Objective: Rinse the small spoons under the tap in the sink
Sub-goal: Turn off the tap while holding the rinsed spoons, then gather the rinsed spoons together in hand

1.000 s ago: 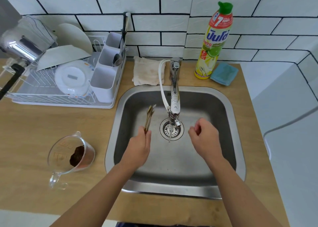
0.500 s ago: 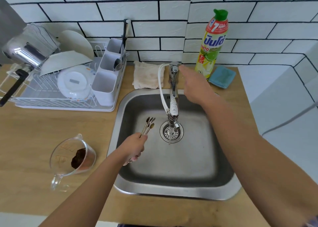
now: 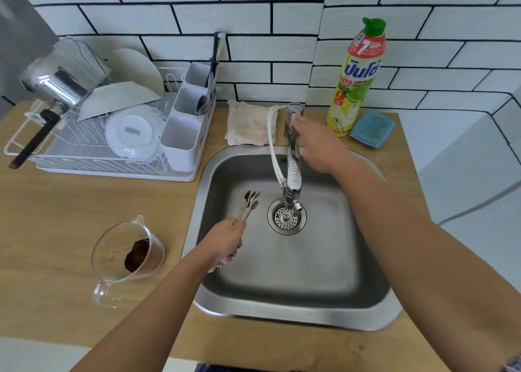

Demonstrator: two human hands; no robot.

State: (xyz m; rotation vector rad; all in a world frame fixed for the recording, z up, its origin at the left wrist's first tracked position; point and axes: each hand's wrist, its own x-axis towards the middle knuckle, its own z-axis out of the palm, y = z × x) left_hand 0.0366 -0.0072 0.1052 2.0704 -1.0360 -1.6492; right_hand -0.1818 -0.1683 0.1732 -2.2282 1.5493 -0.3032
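A bundle of several small gold-coloured spoons (image 3: 248,205) sticks up from my left hand (image 3: 225,242), bowls pointing away from me, over the steel sink (image 3: 203,174) just left of the drain (image 3: 286,219). The chrome tap (image 3: 293,174) arches over the drain with a white hose alongside it. My right hand (image 3: 318,146) reaches to the back of the sink, fingers and thumb closed on the tap's handle at its top. No stream of water shows under the spout. The spoons are apart from the spout, to its left.
A clear measuring jug (image 3: 127,256) with dark residue stands on the wooden counter left of the sink. A dish rack (image 3: 112,146) with plates and cutlery sits at the back left. Behind the sink are a folded cloth (image 3: 246,123), a dish soap bottle (image 3: 355,81) and a blue sponge (image 3: 372,129).
My right hand left the front of the sink and went up to the tap's handle. My left hand kept the spoons and tilted them lower, left of the drain.
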